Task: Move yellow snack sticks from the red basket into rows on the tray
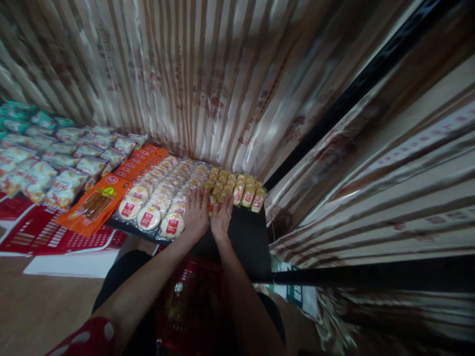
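Observation:
My left hand [196,213] lies with its fingers stretched forward along the edge between the round white packaged cakes [149,217] and the small yellow wrapped snacks [248,197]. Close beside it, my right hand [221,217] reaches over the front of the yellow snacks, its fingers extended and touching them. A little of a yellow and red packet shows in the narrow gap between the hands. What lies under the fingers is partly hidden. The snacks stand in rows on a black shelf [248,240].
Orange snack packs [98,202] and white pillow packs [69,185] line the left, with green packs [42,118] behind. A dark red basket [193,296] sits below my arms. A black post [349,99] rises at the shelf's right corner; striped curtain [208,74] hangs behind.

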{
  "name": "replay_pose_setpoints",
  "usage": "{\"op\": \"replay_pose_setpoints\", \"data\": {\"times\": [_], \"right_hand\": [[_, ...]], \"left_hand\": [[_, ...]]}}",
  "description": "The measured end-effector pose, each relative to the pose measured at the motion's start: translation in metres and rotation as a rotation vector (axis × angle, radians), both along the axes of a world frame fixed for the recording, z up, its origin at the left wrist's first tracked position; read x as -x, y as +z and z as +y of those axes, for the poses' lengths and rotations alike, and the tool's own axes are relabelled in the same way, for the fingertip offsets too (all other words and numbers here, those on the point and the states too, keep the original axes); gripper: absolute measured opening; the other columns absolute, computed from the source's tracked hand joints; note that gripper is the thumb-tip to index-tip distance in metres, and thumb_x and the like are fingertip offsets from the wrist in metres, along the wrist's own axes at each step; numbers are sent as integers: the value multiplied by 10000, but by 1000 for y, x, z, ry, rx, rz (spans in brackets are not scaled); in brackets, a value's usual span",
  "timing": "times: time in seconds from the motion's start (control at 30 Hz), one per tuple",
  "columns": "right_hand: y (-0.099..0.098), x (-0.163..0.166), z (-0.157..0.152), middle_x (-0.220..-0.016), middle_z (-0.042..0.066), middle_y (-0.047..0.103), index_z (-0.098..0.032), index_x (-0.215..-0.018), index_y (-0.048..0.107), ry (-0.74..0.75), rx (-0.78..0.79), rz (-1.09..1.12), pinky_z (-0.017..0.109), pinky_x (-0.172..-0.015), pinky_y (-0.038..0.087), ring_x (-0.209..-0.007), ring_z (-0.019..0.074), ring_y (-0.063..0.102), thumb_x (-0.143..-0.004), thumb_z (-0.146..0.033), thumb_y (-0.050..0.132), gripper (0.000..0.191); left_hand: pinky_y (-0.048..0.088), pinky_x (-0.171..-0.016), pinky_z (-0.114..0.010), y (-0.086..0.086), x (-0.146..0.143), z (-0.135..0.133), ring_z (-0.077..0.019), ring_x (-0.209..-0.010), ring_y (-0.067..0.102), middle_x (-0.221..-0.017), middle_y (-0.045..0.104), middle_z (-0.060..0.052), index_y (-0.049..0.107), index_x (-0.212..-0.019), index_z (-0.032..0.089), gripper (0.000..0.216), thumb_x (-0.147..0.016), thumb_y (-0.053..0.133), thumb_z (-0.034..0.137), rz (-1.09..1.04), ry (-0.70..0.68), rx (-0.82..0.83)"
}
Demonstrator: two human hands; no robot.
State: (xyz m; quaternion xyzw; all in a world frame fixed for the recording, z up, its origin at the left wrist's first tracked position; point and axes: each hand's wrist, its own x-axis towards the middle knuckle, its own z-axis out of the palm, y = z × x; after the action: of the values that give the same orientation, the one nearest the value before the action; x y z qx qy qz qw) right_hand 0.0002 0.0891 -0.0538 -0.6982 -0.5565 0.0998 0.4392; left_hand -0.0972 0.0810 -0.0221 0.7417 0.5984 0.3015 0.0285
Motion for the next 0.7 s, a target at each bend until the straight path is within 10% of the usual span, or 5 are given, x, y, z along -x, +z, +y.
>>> {"op": "replay_pose_setpoints", "data": {"times": [0.7], "right_hand": [[22, -19, 25, -1563, 123, 202, -153, -1434, 373, 33, 49, -231, 471, -1138, 234, -1448, 232, 151, -974, -411, 227, 547]], "left_hand": [[245, -1142, -495, 26, -10, 46, -282, -1402, 307, -1487, 369, -163, 439, -1381, 116, 493, -941, 347, 319, 233, -88, -65]]}}
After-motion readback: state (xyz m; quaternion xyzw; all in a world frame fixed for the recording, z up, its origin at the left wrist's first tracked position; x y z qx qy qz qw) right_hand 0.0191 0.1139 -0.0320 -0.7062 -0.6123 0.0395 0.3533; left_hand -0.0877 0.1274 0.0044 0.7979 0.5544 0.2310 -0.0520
